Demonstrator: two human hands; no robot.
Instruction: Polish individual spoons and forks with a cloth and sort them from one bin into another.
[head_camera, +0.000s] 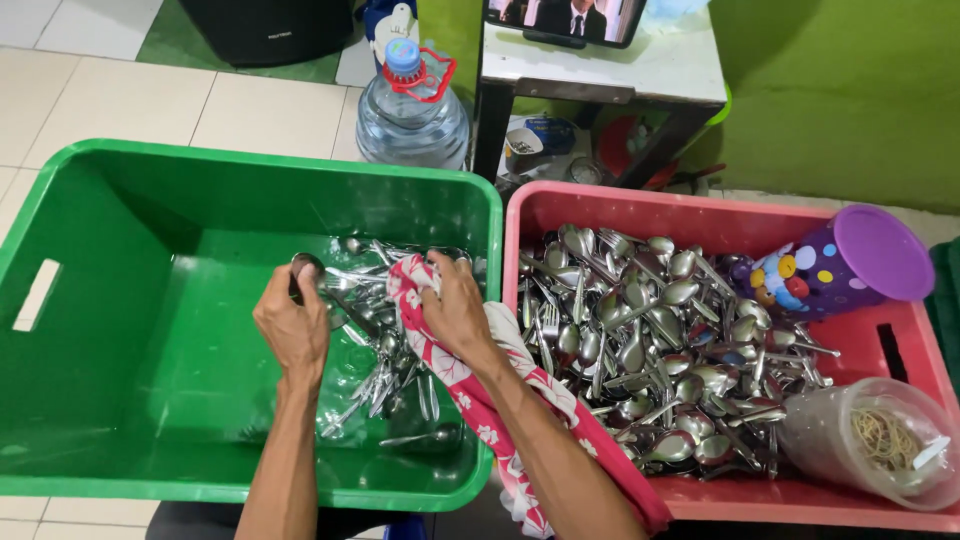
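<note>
Two crates sat side by side on the tiled floor (120, 100) below me: a green crate (110, 330) on my left and a pink crate (610, 205) on my right, rims touching. My left hand (293, 325) was inside the green crate, fingers curled shut around a spoon (303, 268), its bowl poking out above my knuckles. My right hand (455, 305) was closed on a red-and-white floral cloth (470, 400), pressing it against the cutlery; the cloth trailed back under my forearm and over the crate's near rim. A smaller heap of cutlery (395, 370), spoons and forks, lay in the green crate just beside both hands, toward its right side. The pink crate held a much bigger pile of spoons (650, 340), spread over most of its bottom. A purple dotted cup (850, 262) lay tilted at that crate's far right corner, and a clear plastic jar of rubber bands (880, 440) lay on its side at the near right corner. Beyond the crates stood a large water jug (412, 105) with a blue cap, next to a small white surface (610, 65) against the green wall (840, 90).
</note>
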